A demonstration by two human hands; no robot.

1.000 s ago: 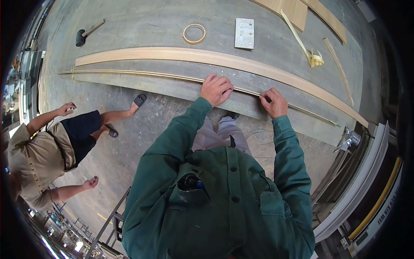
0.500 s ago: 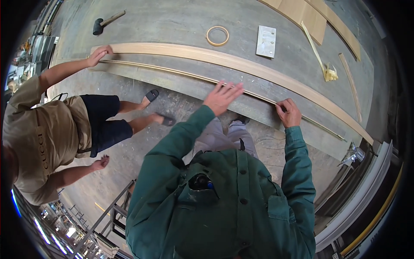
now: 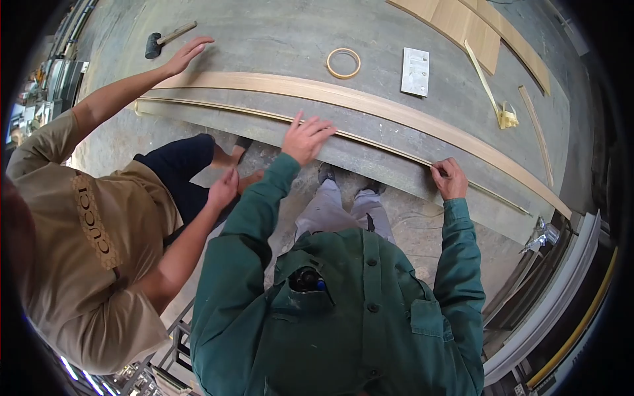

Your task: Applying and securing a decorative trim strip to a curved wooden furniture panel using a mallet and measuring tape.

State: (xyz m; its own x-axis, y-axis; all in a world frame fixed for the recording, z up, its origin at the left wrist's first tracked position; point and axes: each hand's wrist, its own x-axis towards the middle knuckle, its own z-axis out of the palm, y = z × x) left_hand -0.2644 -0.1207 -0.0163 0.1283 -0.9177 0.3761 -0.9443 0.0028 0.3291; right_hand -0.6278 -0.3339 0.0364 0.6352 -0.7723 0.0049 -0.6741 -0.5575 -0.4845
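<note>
A long thin wooden strip [image 3: 386, 148] runs across the table near its front edge. My left hand [image 3: 308, 140] lies over the strip with fingers stretched out and somewhat apart; whether the palm touches it I cannot tell. Farther right, my right hand [image 3: 452, 179] is closed, pinching the strip between thumb and fingers. Just beyond, a wider pale wooden board [image 3: 370, 104] lies roughly parallel to the strip, apart from both hands.
The grey table [image 3: 277, 46] also bears a black-headed mallet [image 3: 154, 46], a tape roll [image 3: 343, 63], a metal plate [image 3: 415, 71], wood panels [image 3: 465, 26], a yellow strip [image 3: 482, 82] and a narrow wooden piece [image 3: 536, 135]. A spray gun [image 3: 545, 234] hangs at right. A co-worker [image 3: 112, 237] leans in left.
My left hand has slid left along the strip; my right hand has shifted slightly right. The co-worker has come closer, one hand lifted off the board's left end and moved farther over the table.
</note>
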